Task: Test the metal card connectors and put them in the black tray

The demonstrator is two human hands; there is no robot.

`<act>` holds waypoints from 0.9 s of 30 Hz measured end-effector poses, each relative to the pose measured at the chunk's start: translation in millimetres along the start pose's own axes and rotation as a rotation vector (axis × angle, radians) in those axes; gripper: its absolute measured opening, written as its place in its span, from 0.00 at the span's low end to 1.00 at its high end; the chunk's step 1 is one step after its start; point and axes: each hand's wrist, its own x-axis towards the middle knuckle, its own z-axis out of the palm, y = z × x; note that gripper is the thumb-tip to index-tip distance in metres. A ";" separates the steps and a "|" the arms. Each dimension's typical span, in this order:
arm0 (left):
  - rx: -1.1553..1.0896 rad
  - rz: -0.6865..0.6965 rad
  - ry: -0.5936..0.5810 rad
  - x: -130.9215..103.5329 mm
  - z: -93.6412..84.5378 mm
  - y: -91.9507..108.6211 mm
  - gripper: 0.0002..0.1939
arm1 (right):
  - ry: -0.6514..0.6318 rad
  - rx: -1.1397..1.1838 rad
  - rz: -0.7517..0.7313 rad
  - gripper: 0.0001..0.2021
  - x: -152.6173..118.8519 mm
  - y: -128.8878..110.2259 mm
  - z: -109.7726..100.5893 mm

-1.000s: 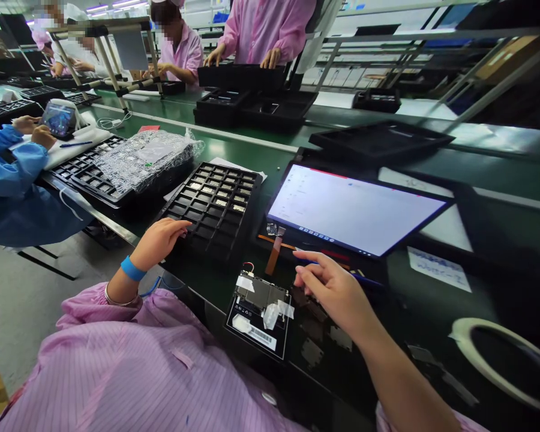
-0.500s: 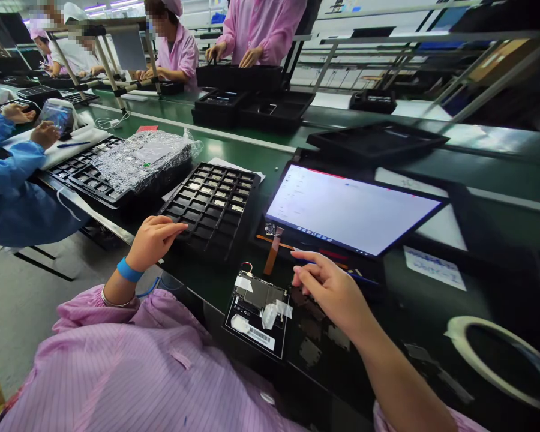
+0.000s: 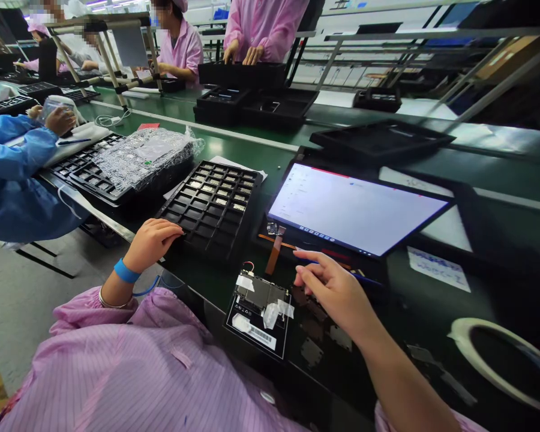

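Black, with a thin white outline, the board (image 3: 257, 294) lies at the near edge of the worktop (image 3: 261, 157), pale tape (image 3: 245, 282) over its grey middle, a barcode label (image 3: 263, 338) on its near end, a red wire (image 3: 249, 263) looping at its far corner. My right hand (image 3: 330, 285) hovers beside it, fingers loosely open. My left hand (image 3: 155, 241) is by the near left corner of the tray (image 3: 212, 231), fingertips close together; whether they grip anything, I cannot tell.

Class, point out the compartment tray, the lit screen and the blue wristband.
Compartment tray (image 3: 202, 225), head view: dividers in its near half.
Lit screen (image 3: 355, 207), head view: middle of its display.
Blue wristband (image 3: 126, 271), head view: outer face of the band.
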 end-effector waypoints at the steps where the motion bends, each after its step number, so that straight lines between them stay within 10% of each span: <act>1: 0.005 0.001 0.002 0.3 -0.2 0.2 0.07 | 0.000 -0.003 0.001 0.17 0.0 0.4 0.0; 27: 0.001 -0.067 -0.044 2.9 -5.1 1.5 0.11 | -0.015 -0.004 0.005 0.17 0.3 0.7 0.2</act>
